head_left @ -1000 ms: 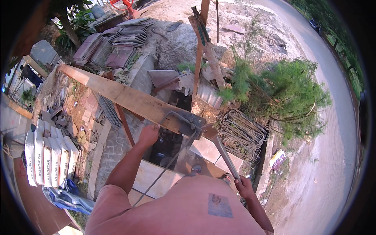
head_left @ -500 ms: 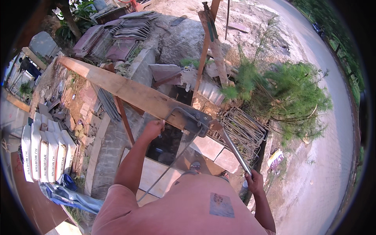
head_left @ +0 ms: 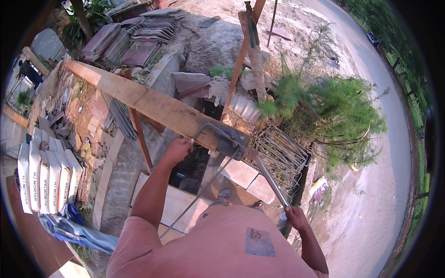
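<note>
A long wooden plank [head_left: 139,102] lies diagonally ahead, with a dark metal bending fixture [head_left: 232,148] at its near end. A thin steel rod [head_left: 204,185] runs from my body up through the fixture and bends back over the plank. My left hand [head_left: 180,147] is closed on this rod’s bent end at the plank’s edge. My right hand [head_left: 294,216] is closed round the lower end of a long metal pipe handle [head_left: 271,183], which reaches down rightward from the fixture. My sandaled feet show below the plank.
White sacks [head_left: 48,176] stand at left beside a blue tarp [head_left: 83,231]. Bent steel pieces [head_left: 280,155] lie right of the fixture, near a green bush [head_left: 343,111]. A dark pit [head_left: 185,171] opens below the plank. Stacked tiles [head_left: 146,37] lie behind; a road [head_left: 380,139] runs along the right.
Since a second ago, my left hand has moved slightly up and right along with the bent rod end. The pipe in my right hand has swung slightly. The whole view has shifted a little.
</note>
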Available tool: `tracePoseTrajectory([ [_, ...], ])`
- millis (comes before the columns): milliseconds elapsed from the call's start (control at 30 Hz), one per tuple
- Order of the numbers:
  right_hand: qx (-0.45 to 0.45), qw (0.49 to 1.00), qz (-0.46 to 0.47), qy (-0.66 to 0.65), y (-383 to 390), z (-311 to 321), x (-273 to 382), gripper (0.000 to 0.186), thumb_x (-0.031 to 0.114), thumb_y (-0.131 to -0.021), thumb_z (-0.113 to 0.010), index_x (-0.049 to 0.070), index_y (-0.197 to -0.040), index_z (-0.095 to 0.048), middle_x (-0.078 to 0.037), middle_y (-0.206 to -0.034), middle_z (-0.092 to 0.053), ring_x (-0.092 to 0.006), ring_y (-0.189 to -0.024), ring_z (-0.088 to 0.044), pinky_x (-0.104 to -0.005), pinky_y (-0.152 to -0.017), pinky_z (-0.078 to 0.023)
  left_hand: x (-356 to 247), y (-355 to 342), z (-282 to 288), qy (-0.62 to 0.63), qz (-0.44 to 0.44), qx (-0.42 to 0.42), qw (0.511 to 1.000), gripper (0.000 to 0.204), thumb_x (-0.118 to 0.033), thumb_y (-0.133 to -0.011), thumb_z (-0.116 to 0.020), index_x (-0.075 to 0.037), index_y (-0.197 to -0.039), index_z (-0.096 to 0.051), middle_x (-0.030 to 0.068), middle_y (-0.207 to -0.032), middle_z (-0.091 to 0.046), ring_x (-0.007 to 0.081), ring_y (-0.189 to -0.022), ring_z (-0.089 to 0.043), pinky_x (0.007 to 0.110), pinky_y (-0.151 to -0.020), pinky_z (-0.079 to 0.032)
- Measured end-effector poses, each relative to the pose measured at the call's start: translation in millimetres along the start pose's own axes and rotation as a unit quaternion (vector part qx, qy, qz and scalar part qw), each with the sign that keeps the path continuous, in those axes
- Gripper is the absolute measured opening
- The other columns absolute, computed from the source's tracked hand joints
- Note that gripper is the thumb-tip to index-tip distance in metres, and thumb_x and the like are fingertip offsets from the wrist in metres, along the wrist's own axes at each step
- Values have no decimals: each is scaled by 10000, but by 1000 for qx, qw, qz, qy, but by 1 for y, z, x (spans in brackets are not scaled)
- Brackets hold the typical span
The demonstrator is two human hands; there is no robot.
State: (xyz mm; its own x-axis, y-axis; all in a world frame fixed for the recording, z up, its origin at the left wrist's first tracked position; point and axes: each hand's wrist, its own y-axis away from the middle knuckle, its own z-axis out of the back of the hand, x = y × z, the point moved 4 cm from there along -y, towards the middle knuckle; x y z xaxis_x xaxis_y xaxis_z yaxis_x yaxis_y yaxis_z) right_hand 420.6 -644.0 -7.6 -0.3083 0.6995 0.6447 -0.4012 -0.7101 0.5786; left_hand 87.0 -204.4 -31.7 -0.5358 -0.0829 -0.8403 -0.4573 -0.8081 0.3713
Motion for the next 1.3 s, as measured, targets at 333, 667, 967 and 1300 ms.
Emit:
tracePoseTrajectory([
  [333, -135, 896, 244, 347, -4, 107, 236, 345, 254, -870, -655, 67, -1149, -575, -183, -797, -645, -358, -714, -635, -432, -642, -486, -25, 5, -6, -25, -26, -11, 999, 487, -409, -947, -536, 3, -720, -663, 95, -610, -583, 191, -578, -546, 350, -602, -438],
  [667, -86, 786, 255, 557, -28, 95, 437, 199, 286, -928, -534, 155, -1051, -619, -106, -858, -647, -307, -874, -648, -453, -771, -490, -31, 5, -1, -32, 36, 15, 999, 466, -400, -928, -549, -15, -690, -660, 91, -592, -577, 209, -576, -556, 365, -591, -436],
  [967, -53, 766, 234, 596, -46, 93, 438, 211, 305, -925, -565, 178, -1089, -606, -114, -726, -633, -298, -757, -659, -453, -708, -488, -29, 2, -2, -63, 25, 6, 998, 452, -395, -921, -553, -21, -690, -661, 125, -663, -631, 248, -623, -603, 383, -641, -468],
  [1300, -74, 778, 281, 557, -57, 101, 413, 195, 302, -921, -576, 148, -1039, -595, -123, -749, -627, -325, -719, -647, -468, -660, -474, -12, -7, -8, -50, 8, -7, 999, 462, -395, -931, -542, -13, -706, -672, 146, -685, -641, 274, -678, -630, 392, -681, -477],
])
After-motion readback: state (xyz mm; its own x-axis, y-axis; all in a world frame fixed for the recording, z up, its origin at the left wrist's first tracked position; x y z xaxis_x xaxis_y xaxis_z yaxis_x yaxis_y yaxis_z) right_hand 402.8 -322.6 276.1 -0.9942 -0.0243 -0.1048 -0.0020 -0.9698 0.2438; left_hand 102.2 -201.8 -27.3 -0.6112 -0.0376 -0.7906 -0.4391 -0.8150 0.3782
